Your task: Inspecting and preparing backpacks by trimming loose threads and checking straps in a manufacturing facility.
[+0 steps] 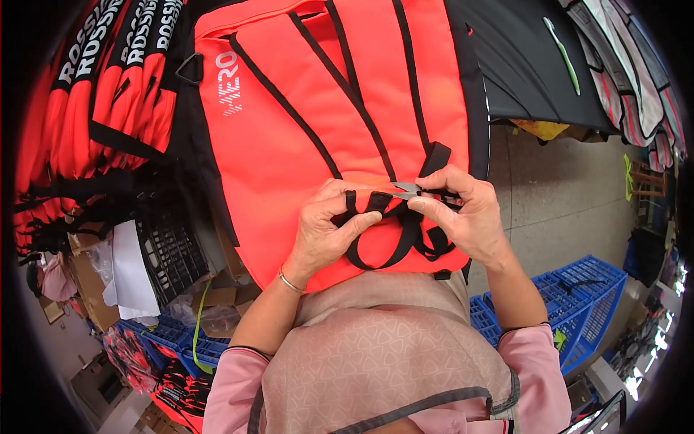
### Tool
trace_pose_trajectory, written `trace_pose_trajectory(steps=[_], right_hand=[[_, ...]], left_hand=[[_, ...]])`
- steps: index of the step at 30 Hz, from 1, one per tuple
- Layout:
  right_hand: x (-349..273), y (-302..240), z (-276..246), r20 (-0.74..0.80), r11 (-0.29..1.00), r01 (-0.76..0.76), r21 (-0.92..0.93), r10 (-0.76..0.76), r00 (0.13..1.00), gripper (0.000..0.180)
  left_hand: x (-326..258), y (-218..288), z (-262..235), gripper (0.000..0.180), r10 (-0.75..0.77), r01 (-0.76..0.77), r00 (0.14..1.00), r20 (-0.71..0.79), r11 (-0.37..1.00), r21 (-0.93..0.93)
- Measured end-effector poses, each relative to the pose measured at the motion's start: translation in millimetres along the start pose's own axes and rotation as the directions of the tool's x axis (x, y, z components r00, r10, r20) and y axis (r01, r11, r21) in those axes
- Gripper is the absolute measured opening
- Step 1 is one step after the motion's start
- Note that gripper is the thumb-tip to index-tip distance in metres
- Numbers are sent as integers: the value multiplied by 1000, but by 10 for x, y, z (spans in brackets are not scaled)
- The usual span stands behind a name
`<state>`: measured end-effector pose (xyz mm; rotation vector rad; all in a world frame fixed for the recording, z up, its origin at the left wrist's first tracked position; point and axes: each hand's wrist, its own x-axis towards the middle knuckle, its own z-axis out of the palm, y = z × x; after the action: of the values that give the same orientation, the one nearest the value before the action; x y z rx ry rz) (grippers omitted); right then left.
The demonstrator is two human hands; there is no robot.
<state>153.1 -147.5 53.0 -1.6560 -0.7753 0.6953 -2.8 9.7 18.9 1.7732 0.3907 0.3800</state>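
A bright red-orange backpack with black edging lies in front of me, its shoulder straps running away from me. Near its lower edge my left hand is closed, pinching a black-bound strap end between thumb and fingers. My right hand grips a pair of small metal thread snips, whose blades point left, close to the pinched strap end. Loops of black webbing hang below both hands. The right fingers partly hide the handle of the snips.
Stacked red and black bags stand at the left. A black table surface at the upper right bears a green-and-white toothbrush, beside grey bag pieces. Blue plastic crates sit low at the right; a black crate is at the left.
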Motion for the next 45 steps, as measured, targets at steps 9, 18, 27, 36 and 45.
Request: trace_pose_trajectory(steps=[9, 18, 27, 36, 45], right_hand=[[38, -6, -43, 118, 993, -50, -111, 63, 991, 13], [-134, 63, 222, -142, 906, 286, -312, -343, 929, 44], [-145, 271, 443, -178, 703, 445, -555, -622, 762, 46], [-36, 240, 355, -237, 969, 196, -153, -229, 944, 13], [-30, 120, 192, -190, 889, 363, -278, -422, 887, 17]], left_hand=[[-19, -6, -23, 22, 6, -6, 999, 41, 1000, 17], [-11, 66, 113, 24, -197, 164, 976, -96, 946, -280], [39, 152, 152, 26, -312, 257, 948, -61, 865, -431], [83, 92, 183, 27, -311, 249, 945, -99, 885, -394], [120, 32, 200, 28, -297, 227, 944, -145, 902, -368]])
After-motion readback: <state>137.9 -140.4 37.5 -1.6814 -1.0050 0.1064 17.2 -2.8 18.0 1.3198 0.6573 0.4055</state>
